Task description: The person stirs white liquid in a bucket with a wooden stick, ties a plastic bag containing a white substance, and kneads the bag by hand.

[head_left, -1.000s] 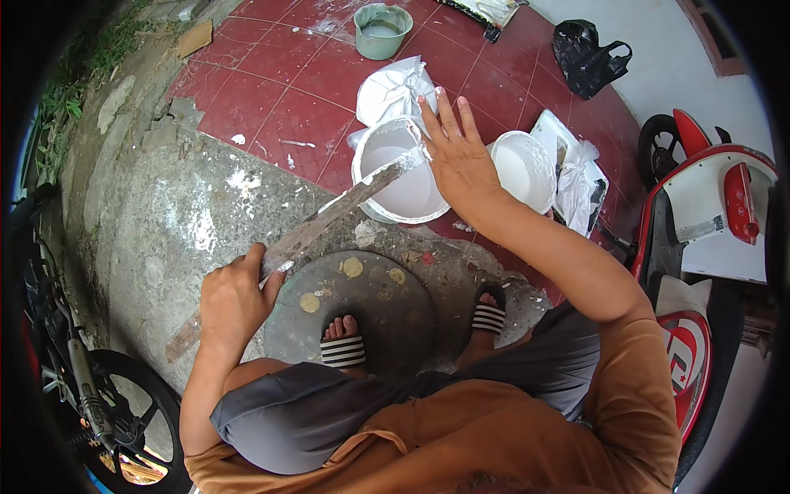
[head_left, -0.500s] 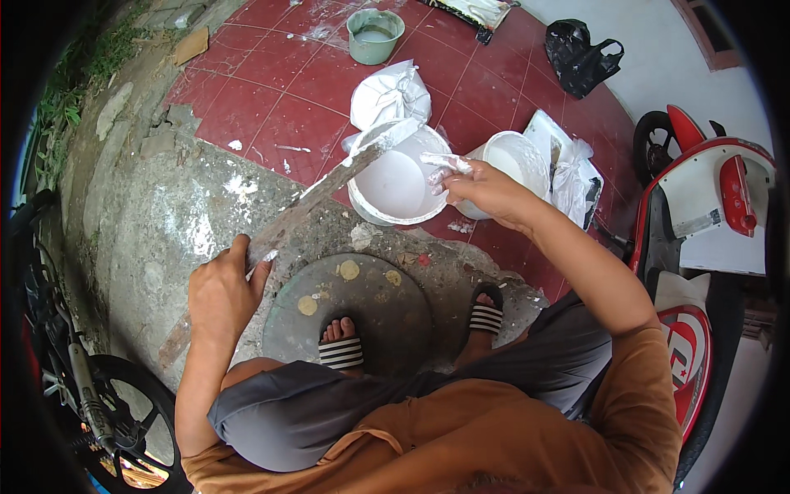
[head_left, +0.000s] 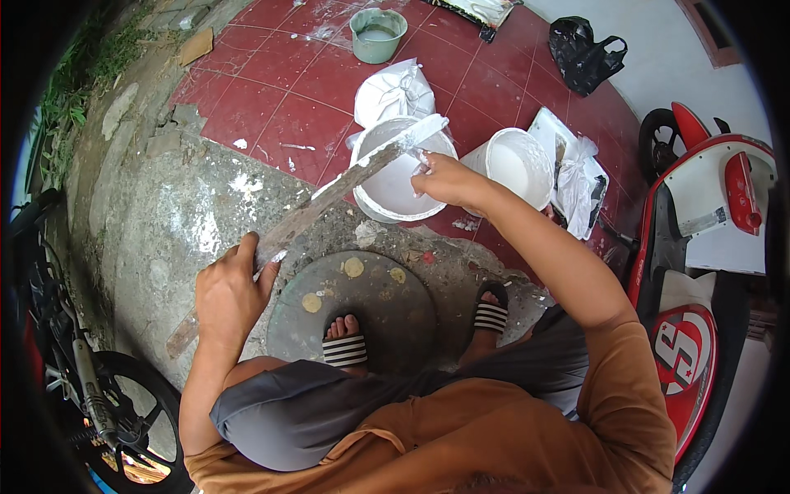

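A long wooden board [head_left: 325, 200], its far end coated in white paste, slants from my left side across the mouth of a white bucket [head_left: 372, 205]. My left hand [head_left: 228, 290] is closed around the board's nearer part. Whitish liquid or paste [head_left: 393, 185] lies inside that bucket. Over the bucket's right side, my right hand [head_left: 440, 179] has its white-smeared fingers curled in close against the board's coated end. Whether those fingers hold a small tool is hidden.
A second white bucket [head_left: 517, 169] stands right of the first, beside white plastic bags [head_left: 578, 185]. Behind are a white sack [head_left: 395, 90], a green pail [head_left: 378, 51] and a black bag [head_left: 583, 58]. Motorbikes flank me: one red and white [head_left: 691, 346], one dark [head_left: 123, 412].
My right hand has moved left and in toward the board, its coated fingers now by the board's far end. The board's far end has shifted a little to the right.
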Action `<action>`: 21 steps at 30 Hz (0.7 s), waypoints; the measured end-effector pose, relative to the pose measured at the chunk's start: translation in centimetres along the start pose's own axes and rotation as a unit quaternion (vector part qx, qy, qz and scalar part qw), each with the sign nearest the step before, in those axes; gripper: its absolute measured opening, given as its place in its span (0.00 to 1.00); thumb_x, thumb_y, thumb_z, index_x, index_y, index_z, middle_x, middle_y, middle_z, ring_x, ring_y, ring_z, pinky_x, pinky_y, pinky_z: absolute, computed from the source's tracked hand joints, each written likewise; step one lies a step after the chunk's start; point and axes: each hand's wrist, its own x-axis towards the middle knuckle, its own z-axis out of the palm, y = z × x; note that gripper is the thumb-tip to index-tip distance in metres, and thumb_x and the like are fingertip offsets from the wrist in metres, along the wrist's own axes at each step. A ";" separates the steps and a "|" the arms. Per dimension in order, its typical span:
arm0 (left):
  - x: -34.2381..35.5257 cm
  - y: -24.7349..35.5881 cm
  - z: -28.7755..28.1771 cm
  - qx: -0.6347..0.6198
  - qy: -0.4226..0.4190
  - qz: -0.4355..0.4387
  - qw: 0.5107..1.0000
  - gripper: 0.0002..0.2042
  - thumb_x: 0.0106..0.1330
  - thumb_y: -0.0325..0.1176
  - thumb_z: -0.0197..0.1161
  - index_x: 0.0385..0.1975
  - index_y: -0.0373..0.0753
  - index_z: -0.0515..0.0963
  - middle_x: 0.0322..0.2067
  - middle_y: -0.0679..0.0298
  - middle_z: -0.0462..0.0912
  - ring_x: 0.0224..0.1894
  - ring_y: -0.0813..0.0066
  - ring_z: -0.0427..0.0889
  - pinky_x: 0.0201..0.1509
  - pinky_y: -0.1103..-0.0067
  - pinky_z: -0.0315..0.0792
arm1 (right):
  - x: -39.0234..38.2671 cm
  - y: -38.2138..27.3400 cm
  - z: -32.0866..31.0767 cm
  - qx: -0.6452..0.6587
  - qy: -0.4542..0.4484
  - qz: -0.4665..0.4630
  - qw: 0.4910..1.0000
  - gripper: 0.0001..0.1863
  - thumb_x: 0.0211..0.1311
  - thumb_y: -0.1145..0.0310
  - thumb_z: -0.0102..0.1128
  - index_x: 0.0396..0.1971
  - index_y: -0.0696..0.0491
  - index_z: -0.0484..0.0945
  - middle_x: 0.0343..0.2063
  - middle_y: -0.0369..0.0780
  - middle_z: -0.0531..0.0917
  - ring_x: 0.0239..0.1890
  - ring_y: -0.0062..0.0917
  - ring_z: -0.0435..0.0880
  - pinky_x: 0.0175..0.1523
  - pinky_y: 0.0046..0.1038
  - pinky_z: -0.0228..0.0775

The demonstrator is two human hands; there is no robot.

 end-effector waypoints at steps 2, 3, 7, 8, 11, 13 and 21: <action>0.1 0.1 0.0 0.003 -0.005 0.002 1.000 0.20 0.58 0.40 0.68 0.46 0.36 0.75 0.26 0.55 0.82 0.28 0.56 0.83 0.33 0.67 0.75 | -0.8 -1.4 0.1 -0.017 0.000 -0.002 1.000 0.21 0.55 0.66 0.56 0.47 0.62 0.73 0.37 0.42 0.79 0.39 0.24 0.76 0.45 0.26 0.68; 0.1 0.2 0.0 0.005 -0.008 0.005 1.000 0.20 0.57 0.39 0.68 0.46 0.36 0.75 0.26 0.56 0.82 0.28 0.57 0.83 0.33 0.67 0.76 | -0.9 -1.4 0.0 -0.017 0.000 -0.001 1.000 0.21 0.55 0.66 0.56 0.47 0.62 0.73 0.37 0.42 0.79 0.39 0.24 0.76 0.45 0.26 0.68; 0.2 0.1 0.1 0.008 -0.001 0.007 1.000 0.21 0.57 0.39 0.68 0.47 0.35 0.75 0.26 0.57 0.82 0.28 0.58 0.83 0.33 0.68 0.76 | -2.3 -1.1 -0.7 0.021 -0.023 -0.007 0.999 0.20 0.54 0.65 0.55 0.45 0.62 0.74 0.33 0.43 0.81 0.35 0.25 0.78 0.42 0.28 0.69; 0.2 0.0 0.2 0.008 -0.005 0.006 1.000 0.21 0.57 0.39 0.69 0.48 0.35 0.75 0.26 0.57 0.82 0.28 0.58 0.83 0.32 0.68 0.76 | -2.9 -1.0 -1.2 -0.003 -0.015 -0.031 0.999 0.22 0.52 0.64 0.55 0.45 0.64 0.75 0.33 0.45 0.82 0.35 0.29 0.81 0.44 0.31 0.70; 0.2 -0.1 0.6 -0.005 -0.014 0.002 1.000 0.21 0.57 0.38 0.68 0.48 0.36 0.75 0.27 0.56 0.82 0.29 0.56 0.83 0.33 0.67 0.75 | -4.8 -0.5 -3.2 -0.020 -0.028 0.015 0.999 0.21 0.52 0.63 0.56 0.43 0.62 0.76 0.33 0.44 0.82 0.35 0.27 0.80 0.43 0.28 0.71; 0.0 -0.4 0.9 -0.014 -0.020 -0.006 1.000 0.20 0.57 0.37 0.68 0.48 0.38 0.74 0.28 0.54 0.83 0.30 0.53 0.83 0.35 0.65 0.75 | -6.2 -0.9 -4.8 -0.035 -0.015 0.016 0.999 0.21 0.53 0.63 0.56 0.44 0.61 0.76 0.33 0.44 0.82 0.35 0.26 0.80 0.43 0.27 0.71; 0.4 -0.2 3.7 -0.061 -0.028 -0.021 0.998 0.21 0.59 0.37 0.67 0.51 0.37 0.75 0.26 0.57 0.82 0.28 0.57 0.83 0.34 0.67 0.75 | -6.8 4.0 -8.0 -0.014 0.097 0.020 0.995 0.17 0.59 0.68 0.57 0.48 0.56 0.76 0.30 0.36 0.82 0.30 0.17 0.76 0.38 0.22 0.68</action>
